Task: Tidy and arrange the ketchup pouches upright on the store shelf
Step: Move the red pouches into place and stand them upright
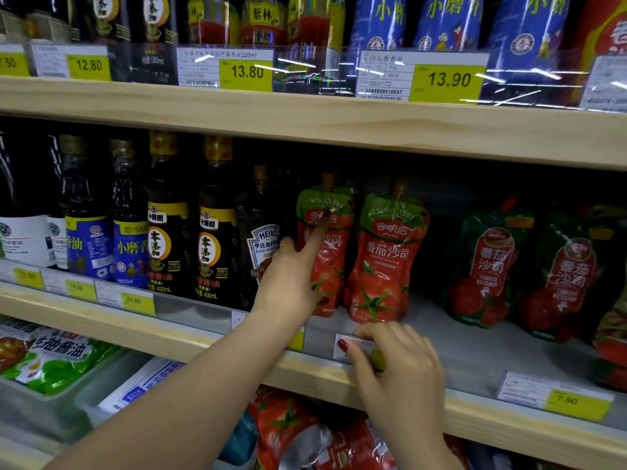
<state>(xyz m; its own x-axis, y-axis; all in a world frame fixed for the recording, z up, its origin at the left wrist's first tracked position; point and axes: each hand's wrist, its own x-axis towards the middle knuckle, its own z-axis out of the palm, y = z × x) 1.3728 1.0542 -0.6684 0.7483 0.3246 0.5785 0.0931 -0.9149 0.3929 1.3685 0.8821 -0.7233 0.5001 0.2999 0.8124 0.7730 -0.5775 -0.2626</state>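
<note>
Ketchup pouches (386, 256) upright on shelf (475, 349), left hand (288, 286) straight index touches one, right hand (403, 368) fingers (390, 334) pinch price tag (354, 344)

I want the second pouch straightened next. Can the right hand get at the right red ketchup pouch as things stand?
Probably yes. The right hand pinches a price label at the shelf edge just below the right red pouch, with bare shelf between them; the left hand touches the left red pouch.

You are in a shop: yellow price tags (137, 301) line the wooden shelf (492, 418) front, with sauce bottles (210, 239) and ketchup pouches (386, 256) ranked just behind that shelf edge.
</note>
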